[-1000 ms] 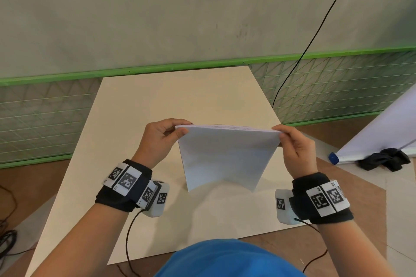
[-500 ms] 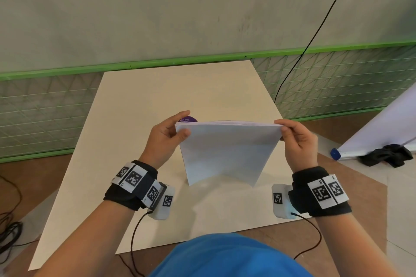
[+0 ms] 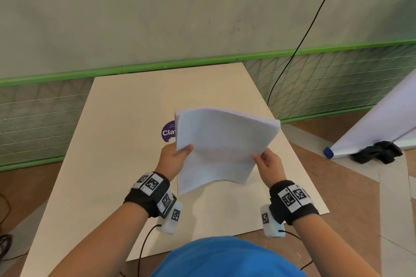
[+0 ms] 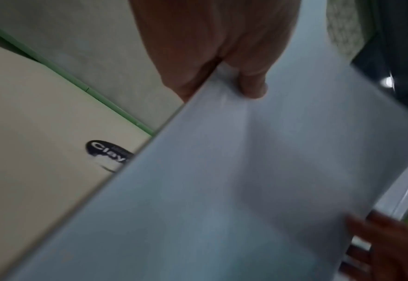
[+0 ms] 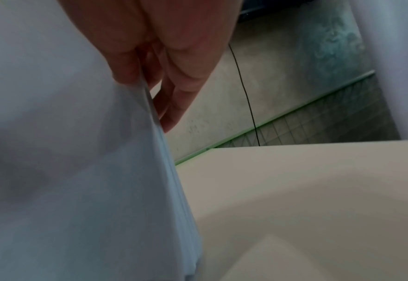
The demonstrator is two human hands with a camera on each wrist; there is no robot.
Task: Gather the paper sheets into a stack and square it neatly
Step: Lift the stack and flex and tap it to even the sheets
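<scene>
A stack of white paper sheets (image 3: pixel 222 144) is held in the air above the cream table (image 3: pixel 112 164), tilted with its far edge raised and sagging a little in the middle. My left hand (image 3: pixel 177 155) pinches its left edge, thumb on top. On the opposite edge my right hand (image 3: pixel 264 161) pinches the stack. In the left wrist view the paper stack (image 4: pixel 222 190) fills the frame with my left hand (image 4: pixel 222 72) at its edge. The right wrist view shows the paper stack (image 5: pixel 77 171) with my right hand (image 5: pixel 147 79) gripping its layered edge.
A round purple sticker (image 3: pixel 168 131) lies on the table, partly hidden behind the sheets. A black cable (image 3: pixel 292 56) hangs down the wall. At the right, a rolled white sheet (image 3: pixel 371 130) and a black cloth (image 3: pixel 376 153) lie on the floor.
The stack stood on its lower edge on the table with both hands at its top corners. Now it is lifted and laid back flatter, with both hands lower on its side edges.
</scene>
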